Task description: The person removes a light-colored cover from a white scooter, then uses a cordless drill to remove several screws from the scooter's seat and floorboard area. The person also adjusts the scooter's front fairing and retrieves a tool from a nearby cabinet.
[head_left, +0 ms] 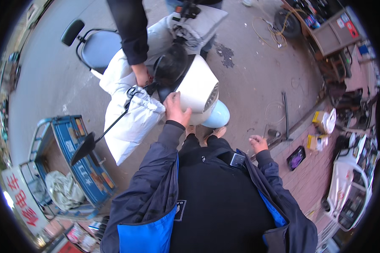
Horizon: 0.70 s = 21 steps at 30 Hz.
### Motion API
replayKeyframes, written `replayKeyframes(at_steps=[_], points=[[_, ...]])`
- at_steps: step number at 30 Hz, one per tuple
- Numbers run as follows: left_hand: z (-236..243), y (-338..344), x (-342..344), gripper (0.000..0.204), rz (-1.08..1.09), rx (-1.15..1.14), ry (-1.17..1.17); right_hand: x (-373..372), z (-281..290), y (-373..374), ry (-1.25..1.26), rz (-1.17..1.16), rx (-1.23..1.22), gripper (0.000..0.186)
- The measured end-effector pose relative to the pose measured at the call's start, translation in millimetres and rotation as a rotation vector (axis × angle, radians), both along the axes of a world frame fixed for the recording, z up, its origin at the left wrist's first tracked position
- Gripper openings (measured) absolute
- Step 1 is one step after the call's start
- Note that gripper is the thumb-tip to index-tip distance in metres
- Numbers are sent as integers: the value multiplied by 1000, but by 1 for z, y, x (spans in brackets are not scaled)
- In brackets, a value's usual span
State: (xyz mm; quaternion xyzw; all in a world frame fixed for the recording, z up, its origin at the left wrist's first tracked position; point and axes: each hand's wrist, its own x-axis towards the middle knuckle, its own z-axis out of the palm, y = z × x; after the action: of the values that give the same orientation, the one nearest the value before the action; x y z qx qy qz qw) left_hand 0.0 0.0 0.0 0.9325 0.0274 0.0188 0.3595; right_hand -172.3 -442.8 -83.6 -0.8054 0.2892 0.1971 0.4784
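An electric scooter stands in front of me with a white front cowl (pixel 197 82), a headlight in it, and a pale blue front fender (pixel 217 115) below. My left hand (pixel 176 110) grips the cowl's near left edge, fingers bent over it and thumb apart. A silver-white quilted cover (pixel 133 116) drapes the handlebar beside that hand. From it a black mirror (pixel 83 148) sticks out to the left. My right hand (pixel 259 144) hangs off to the right, empty, its fingers loosely bent. Another person's hand (pixel 142 76), in a dark sleeve, reaches to the handlebar by the dark round part (pixel 171 63).
A blue cargo tricycle (pixel 86 158) stands at the left, near a white sign board (pixel 24 201). Behind the scooter is a grey-seated chair (pixel 100 49). To the right lie a black bar (pixel 286 114), a dark tray (pixel 297 158) and yellow boxes (pixel 317 142); a white scooter (pixel 346 185) is parked beyond.
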Motion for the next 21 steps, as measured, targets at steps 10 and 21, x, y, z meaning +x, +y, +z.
replayKeyframes(at_steps=[10,21], points=[[-8,18,33,61,30,90,69,-54,-43,54,40,-263,176,31],[-8,15,41,59,129,205,113,12,-53,59,-175,-18,131,32]])
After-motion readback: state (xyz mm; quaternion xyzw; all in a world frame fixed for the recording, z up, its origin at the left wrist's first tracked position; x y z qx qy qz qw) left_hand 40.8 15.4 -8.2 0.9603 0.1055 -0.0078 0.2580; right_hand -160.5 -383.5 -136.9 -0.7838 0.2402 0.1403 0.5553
